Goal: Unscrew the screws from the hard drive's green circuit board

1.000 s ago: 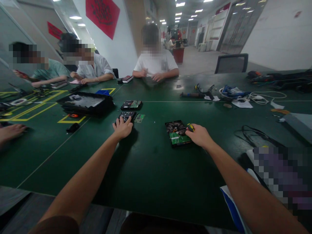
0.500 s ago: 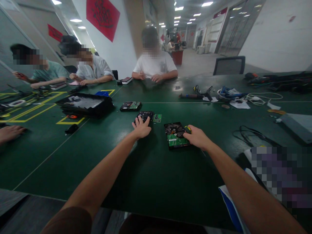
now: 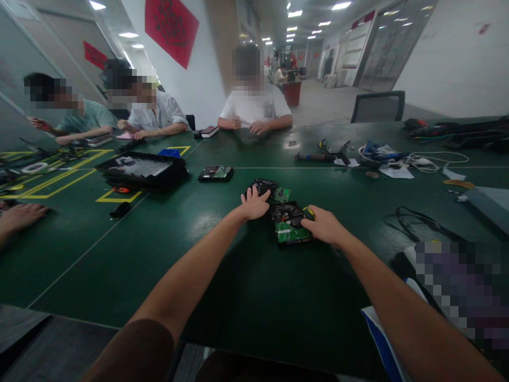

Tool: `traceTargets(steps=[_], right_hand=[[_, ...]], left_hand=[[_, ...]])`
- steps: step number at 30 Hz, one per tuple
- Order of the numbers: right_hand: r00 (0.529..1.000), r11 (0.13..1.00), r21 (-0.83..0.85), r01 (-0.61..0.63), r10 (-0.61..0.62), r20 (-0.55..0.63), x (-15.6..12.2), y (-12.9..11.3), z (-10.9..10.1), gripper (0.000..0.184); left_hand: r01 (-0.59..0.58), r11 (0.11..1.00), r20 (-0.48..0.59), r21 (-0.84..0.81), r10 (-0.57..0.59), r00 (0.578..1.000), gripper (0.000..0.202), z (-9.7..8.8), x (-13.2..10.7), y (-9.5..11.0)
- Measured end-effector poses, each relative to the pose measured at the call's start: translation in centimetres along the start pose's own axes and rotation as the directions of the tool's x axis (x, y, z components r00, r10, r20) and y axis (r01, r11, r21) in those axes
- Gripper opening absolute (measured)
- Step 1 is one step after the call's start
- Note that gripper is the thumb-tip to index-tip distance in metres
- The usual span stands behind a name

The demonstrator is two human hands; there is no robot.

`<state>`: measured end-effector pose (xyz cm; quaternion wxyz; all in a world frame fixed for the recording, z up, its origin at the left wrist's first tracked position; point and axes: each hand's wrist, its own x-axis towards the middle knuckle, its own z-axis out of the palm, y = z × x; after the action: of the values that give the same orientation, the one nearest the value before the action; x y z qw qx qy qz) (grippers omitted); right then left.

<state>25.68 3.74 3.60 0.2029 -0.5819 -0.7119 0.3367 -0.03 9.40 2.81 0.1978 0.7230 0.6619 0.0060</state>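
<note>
My left hand (image 3: 254, 204) lies with spread fingers on a dark hard drive (image 3: 265, 185), which it partly covers. A small green circuit board (image 3: 282, 194) is against that drive's right side. My right hand (image 3: 324, 226) is closed around a screwdriver (image 3: 308, 213) with a black and yellow handle, its shaft out of sight. Just left of this hand, a second hard drive (image 3: 292, 232) lies flat, its green board side up. Further back, a third hard drive (image 3: 216, 173) rests on the table.
On the green table (image 3: 159, 265) a black tray (image 3: 143, 172) stands at left. Tangled cables (image 3: 382, 154) and a grey box (image 3: 487, 207) are at right. Co-workers sit across and to the left; a person's hand (image 3: 26, 215) rests at the left edge.
My left hand has slid the dark hard drive to the right, and the small circuit board has moved along with it, closer to the second drive. My right hand has hardly moved.
</note>
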Motion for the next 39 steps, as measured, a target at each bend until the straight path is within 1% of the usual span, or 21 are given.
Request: traceTargets(steps=[5,10,12,14,15,17,19,20,21,22,23,25,26,28,29,31,33,34,35,37,39], right_hand=[[0.998,0.999,0.004,0.04,-0.04,0.04,-0.3,-0.1,-0.2,0.01],[0.997,0.997,-0.02,0.074,-0.074,0.039,-0.2,-0.1,-0.4,0.012],[0.994,0.994,-0.041,0.099,-0.097,0.048,-0.2,0.0,-0.5,0.012],[0.99,0.991,-0.052,0.125,-0.122,0.066,-0.2,0.1,-0.7,0.009],[0.988,0.989,-0.052,0.136,-0.131,0.078,-0.2,0.1,-0.7,0.009],[0.984,0.988,-0.043,0.151,-0.146,0.1,-0.2,0.2,-0.7,0.01],[0.98,0.987,-0.026,0.161,-0.157,0.122,-0.2,0.3,-0.6,0.013],[0.978,0.986,-0.016,0.166,-0.163,0.134,-0.1,0.3,-0.4,0.014],[0.974,0.985,-0.004,0.173,-0.17,0.148,0.0,0.3,-0.3,0.015],[0.97,0.983,0.01,0.182,-0.181,0.163,0.0,0.3,-0.1,0.016],[0.964,0.98,0.025,0.197,-0.198,0.178,0.1,0.3,0.1,0.017],[0.949,0.968,0.046,0.245,-0.249,0.192,0.2,0.2,0.4,0.018],[0.943,0.962,0.046,0.271,-0.274,0.189,0.3,0.2,0.4,0.017],[0.942,0.955,0.024,0.295,-0.295,0.161,0.3,0.3,0.3,0.016],[0.949,0.958,0.008,0.288,-0.286,0.135,0.4,0.4,0.2,0.018],[0.971,0.972,-0.012,0.234,-0.233,0.061,0.5,1.0,-0.2,0.028],[0.987,0.987,0.016,0.161,-0.161,-0.027,0.7,1.7,-0.6,0.032],[0.992,0.992,0.038,0.117,-0.115,-0.061,0.8,2.1,-0.7,0.032],[0.994,0.996,0.052,0.076,-0.072,-0.08,0.9,2.5,-0.8,0.032],[0.996,0.998,0.061,0.013,-0.008,-0.092,1.1,3.0,-0.8,0.031],[0.996,0.998,0.061,-0.013,0.018,-0.088,1.2,3.2,-0.7,0.031]], left_hand=[[-0.074,0.997,0.043,-0.013,0.074,0.996,0.067,-0.1,0.8,1.4],[-0.128,0.99,0.043,-0.058,0.13,0.991,0.065,0.2,0.5,3.0],[-0.15,0.983,0.008,-0.103,0.152,0.988,0.068,0.2,0.2,3.0],[-0.19,0.97,-0.082,-0.153,0.179,0.98,0.068,0.2,-0.1,2.7],[-0.221,0.961,-0.147,-0.165,0.197,0.969,0.064,0.3,-0.4,2.4],[-0.28,0.949,-0.296,-0.142,0.23,0.927,0.052,0.6,-1.1,1.8],[-0.285,0.954,-0.441,-0.086,0.22,0.87,0.043,0.9,-2.4,1.3],[-0.299,0.952,-0.489,-0.071,0.228,0.842,0.042,1.0,-3.2,1.1],[-0.35,0.934,-0.514,-0.066,0.269,0.815,0.041,1.0,-4.1,1.0],[-0.438,0.897,-0.501,-0.061,0.352,0.79,0.042,0.9,-5.0,1.0],[-0.539,0.84,-0.455,-0.059,0.458,0.764,0.044,0.7,-5.9,1.0],[-0.677,0.732,-0.304,-0.073,0.63,0.714,0.057,0.2,-7.4,1.1],[-0.699,0.709,-0.215,-0.091,0.672,0.709,0.07,-0.1,-7.9,1.2],[-0.699,0.707,-0.048,-0.108,0.698,0.714,0.102,-0.6,-8.6,1.2],[-0.689,0.717,0.018,-0.107,0.694,0.72,0.115,-0.7,-8.7,1.2],[-0.672,0.734,0.099,-0.096,0.679,0.727,0.128,-0.9,-8.9,0.9],[-0.655,0.75,0.117,-0.086,0.661,0.741,0.128,-1.0,-9.3,0.6],[-0.639,0.765,0.109,-0.083,0.644,0.757,0.126,-1.0,-9.7,0.4],[-0.615,0.784,0.096,-0.08,0.62,0.779,0.124,-0.9,-10.1,0.2],[-0.542,0.838,0.052,-0.072,0.545,0.837,0.12,-0.7,-11.2,-0.5],[-0.455,0.888,-0.006,-0.06,0.456,0.89,0.116,-0.4,-12.4,-1.6]])
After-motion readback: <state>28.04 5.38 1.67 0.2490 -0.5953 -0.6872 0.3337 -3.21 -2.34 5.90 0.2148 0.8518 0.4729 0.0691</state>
